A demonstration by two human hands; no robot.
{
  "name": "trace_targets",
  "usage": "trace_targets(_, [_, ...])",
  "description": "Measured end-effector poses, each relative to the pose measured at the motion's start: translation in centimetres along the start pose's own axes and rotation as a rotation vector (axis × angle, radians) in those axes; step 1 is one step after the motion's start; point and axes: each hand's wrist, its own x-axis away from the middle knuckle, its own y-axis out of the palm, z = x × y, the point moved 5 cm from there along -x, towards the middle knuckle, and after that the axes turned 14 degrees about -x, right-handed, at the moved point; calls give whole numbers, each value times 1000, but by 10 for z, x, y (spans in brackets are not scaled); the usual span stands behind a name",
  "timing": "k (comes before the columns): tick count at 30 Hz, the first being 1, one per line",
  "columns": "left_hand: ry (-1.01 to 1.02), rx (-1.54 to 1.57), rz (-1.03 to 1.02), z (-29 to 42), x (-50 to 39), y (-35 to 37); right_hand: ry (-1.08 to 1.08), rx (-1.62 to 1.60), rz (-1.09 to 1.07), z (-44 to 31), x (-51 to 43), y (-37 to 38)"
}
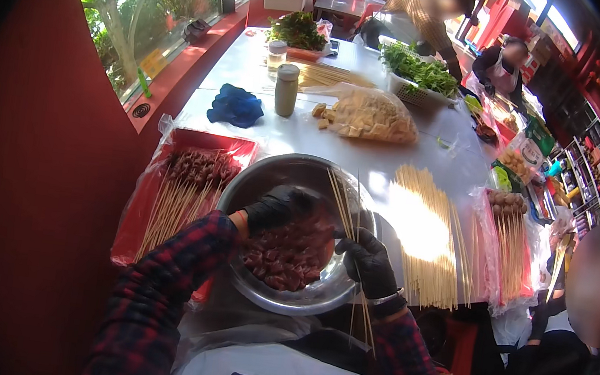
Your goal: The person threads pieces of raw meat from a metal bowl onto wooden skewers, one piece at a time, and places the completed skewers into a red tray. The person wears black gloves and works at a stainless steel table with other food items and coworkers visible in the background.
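Note:
A wide steel bowl (285, 305) stands in front of me with raw red meat pieces (285, 259) inside. My left hand (278, 207), in a black glove, is over the meat at the bowl's far left. Its fingertips are blurred, so I cannot tell whether they pinch a piece. Above the bowl's right rim my right hand (367, 260), gloved in black too, grips several bamboo skewers (343, 207). They slant from beyond the bowl down past my wrist. To the left, a red tray (130, 223) lined with clear plastic bears meat skewers (186, 196), meat ends away from me.
Loose bamboo skewers (426, 237) lie right of the bowl, before a tray of ball skewers (507, 241). Farther back are a blue cloth (236, 105), a shaker bottle (286, 90), a bag of tofu-like cubes (373, 115) and leafy greens (424, 70). Co-workers sit at right and stand behind.

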Motion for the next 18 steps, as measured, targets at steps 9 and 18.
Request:
trace_targets(9, [66, -1234, 121, 12, -10, 40, -36, -101, 24, 20, -8, -6])
trace_targets(18, [-21, -1246, 52, 4, -14, 41, -6, -61, 109, 22, -5, -9])
